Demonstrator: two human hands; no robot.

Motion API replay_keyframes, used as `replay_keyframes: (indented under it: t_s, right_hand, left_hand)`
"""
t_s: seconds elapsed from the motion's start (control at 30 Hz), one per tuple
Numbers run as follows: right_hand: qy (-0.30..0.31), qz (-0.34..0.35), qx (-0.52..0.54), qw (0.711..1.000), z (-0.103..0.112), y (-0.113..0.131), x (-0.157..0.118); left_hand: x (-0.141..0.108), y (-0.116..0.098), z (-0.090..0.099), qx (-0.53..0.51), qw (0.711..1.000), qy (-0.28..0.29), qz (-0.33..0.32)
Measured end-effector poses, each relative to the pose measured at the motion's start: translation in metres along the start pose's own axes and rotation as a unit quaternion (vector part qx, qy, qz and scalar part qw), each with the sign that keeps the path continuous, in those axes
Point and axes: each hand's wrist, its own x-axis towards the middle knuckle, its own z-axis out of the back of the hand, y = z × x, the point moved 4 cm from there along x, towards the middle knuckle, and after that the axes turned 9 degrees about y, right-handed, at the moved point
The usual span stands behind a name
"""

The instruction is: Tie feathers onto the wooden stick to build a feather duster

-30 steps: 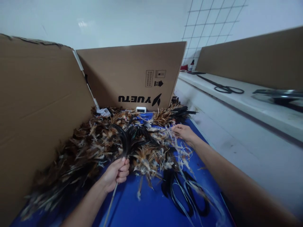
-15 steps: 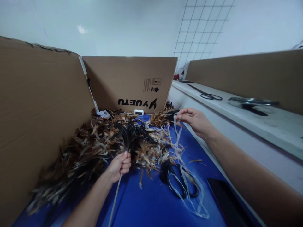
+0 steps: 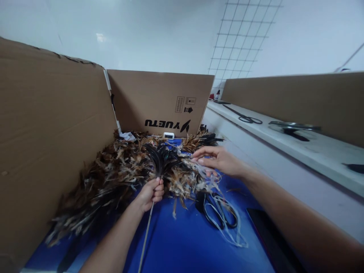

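Observation:
My left hand (image 3: 152,194) is closed around a thin stick (image 3: 146,237) topped with a bunch of glossy black feathers (image 3: 160,157). The lower end of the stick runs toward the near edge of the view. To the right, my right hand (image 3: 214,159) has its thumb and fingers pinched together on a translucent plastic strip (image 3: 209,176), partly hidden under the hand. That strip trails down in loops over black-handled scissors (image 3: 218,212) lying on the blue tabletop (image 3: 182,242). Brown feathers (image 3: 122,163) are heaped behind both hands.
Cardboard panels (image 3: 159,94) stand at the back and left. A small white device (image 3: 168,135) sits by the back panel. At right, a dark phone-like slab (image 3: 273,239) lies on the table; a white ledge (image 3: 284,132) beyond holds another pair of scissors (image 3: 247,119).
My right hand has moved left and down with the strip, from the table's right edge toward the black feathers. My left hand keeps its grip on the stick. The view has shifted slightly.

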Motion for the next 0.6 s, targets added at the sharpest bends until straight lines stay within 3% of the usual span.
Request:
replay_keyframes:
  t_s: [0.17, 0.3, 0.6]
  right_hand:
    - [0.081, 0.005, -0.045, 0.996, -0.025, 0.011, 0.003]
    - [0.133, 0.004, -0.022, 0.991, -0.043, 0.012, 0.005]
    - [0.24, -0.01, 0.024, 0.97, -0.097, -0.002, 0.027]
  left_hand:
    - [0.0, 0.0, 0.0, -0.007, 1.0, 0.008, -0.007]
    - [0.0, -0.001, -0.002, -0.009, 1.0, 0.012, -0.021]
    - [-0.002, 0.0, -0.015, -0.013, 0.998, 0.026, -0.053]
